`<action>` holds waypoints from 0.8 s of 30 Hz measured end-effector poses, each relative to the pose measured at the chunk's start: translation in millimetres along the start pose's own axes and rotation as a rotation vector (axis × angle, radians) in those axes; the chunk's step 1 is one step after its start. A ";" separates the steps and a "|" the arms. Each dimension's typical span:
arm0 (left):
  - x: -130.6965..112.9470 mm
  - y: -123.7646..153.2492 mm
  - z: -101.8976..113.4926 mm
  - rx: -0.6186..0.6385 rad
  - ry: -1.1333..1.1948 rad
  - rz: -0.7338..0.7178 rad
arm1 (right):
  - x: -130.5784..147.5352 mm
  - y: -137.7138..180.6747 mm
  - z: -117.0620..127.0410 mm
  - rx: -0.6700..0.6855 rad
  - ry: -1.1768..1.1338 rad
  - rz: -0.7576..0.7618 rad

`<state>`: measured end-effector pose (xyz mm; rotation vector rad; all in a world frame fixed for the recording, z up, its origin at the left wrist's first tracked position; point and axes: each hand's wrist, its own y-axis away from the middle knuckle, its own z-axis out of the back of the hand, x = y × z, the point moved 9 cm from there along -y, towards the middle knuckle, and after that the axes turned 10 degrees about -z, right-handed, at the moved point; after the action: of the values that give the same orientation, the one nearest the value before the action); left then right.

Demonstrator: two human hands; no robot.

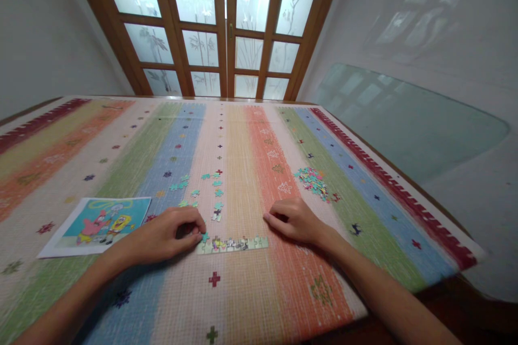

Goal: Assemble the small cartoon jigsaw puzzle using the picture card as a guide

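My left hand [178, 230] is closed, thumb and forefinger pinching a small teal puzzle piece [205, 236]. This piece is at the upper left end of a joined strip of puzzle pieces [232, 245]; whether it is locked in, I cannot tell. The strip is mostly pale green with yellow, white and grey shapes. To the right of the strip, my right hand [292, 220] rests on the cloth, its fingers curled in and nothing seen in them. Several loose teal puzzle pieces [217, 193] lie scattered beyond the strip.
A printed cartoon picture [109, 223] lies by my left forearm. Beyond my right hand is a heap of mixed puzzle pieces [311, 180]. A striped cloth [243, 156] covers the table. Past its far edge stand wooden doors with glass panes [198, 43].
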<state>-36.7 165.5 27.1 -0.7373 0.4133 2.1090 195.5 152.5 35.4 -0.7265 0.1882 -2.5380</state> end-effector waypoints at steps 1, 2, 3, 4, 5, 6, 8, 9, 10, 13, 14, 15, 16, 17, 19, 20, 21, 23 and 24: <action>0.3 -0.1 -0.2 0.000 0.008 0.001 | -0.2 0.0 -0.1 -0.002 0.000 -0.001; 0.4 -0.3 -0.3 0.001 0.016 0.001 | -0.3 0.1 -0.3 -0.002 0.001 -0.001; 0.5 -0.4 -0.6 0.001 0.022 0.001 | -0.3 0.1 -0.6 0.000 0.000 0.000; 0.7 -0.6 -0.9 0.003 0.026 0.001 | -0.3 0.1 -0.7 0.001 -0.001 0.000; 1.0 -0.7 -1.1 0.003 0.028 0.000 | -0.2 0.1 -0.7 0.001 -0.003 0.001; 1.3 -0.8 -1.1 0.001 0.030 -0.001 | -0.1 0.1 -0.7 0.002 -0.005 0.002; 1.8 -0.8 -1.2 -0.005 0.030 -0.006 | -0.4 -0.1 -0.9 0.006 -0.008 -0.004; 2.1 -0.7 -1.2 -0.008 0.031 -0.009 | -0.8 -0.2 -1.1 0.008 -0.008 -0.010; 2.3 -0.6 -1.2 -0.012 0.030 -0.012 | -1.3 -0.3 -1.5 0.014 -0.006 -0.016; 2.2 -0.3 -0.3 -0.025 0.025 -0.020 | -2.5 -0.6 -2.6 0.028 0.004 -0.029; 1.8 -0.3 0.2 -0.028 0.023 -0.022 | -2.6 -0.7 -2.8 0.034 0.007 -0.031; 1.2 -0.4 0.6 -0.029 0.021 -0.025 | -2.7 -0.7 -3.0 0.039 0.010 -0.032; 0.6 -0.6 0.9 -0.029 0.018 -0.028 | -2.9 -0.7 -2.9 0.041 0.011 -0.034; 0.1 -0.8 1.1 -0.027 0.015 -0.030 | -2.9 -0.7 -2.7 0.043 0.012 -0.035; -0.5 -1.2 1.5 -0.026 0.011 -0.033 | -2.8 -0.5 -2.5 0.043 0.015 -0.034; -0.3 -1.4 1.3 -0.024 0.011 -0.032 | -2.7 -0.4 -2.3 0.039 0.016 -0.032; 0.0 -1.5 1.1 -0.023 0.011 -0.030 | -2.6 -0.3 -2.2 0.035 0.018 -0.030; 0.5 -1.7 0.4 -0.019 0.013 -0.027 | -2.6 -0.1 -2.5 0.026 0.020 -0.026; 0.7 -1.7 0.1 -0.017 0.012 -0.026 | -2.7 0.0 -2.7 0.023 0.020 -0.024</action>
<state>-35.7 167.0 26.6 -0.7620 0.3913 2.0870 196.1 153.8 31.9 -0.6983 0.1572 -2.5668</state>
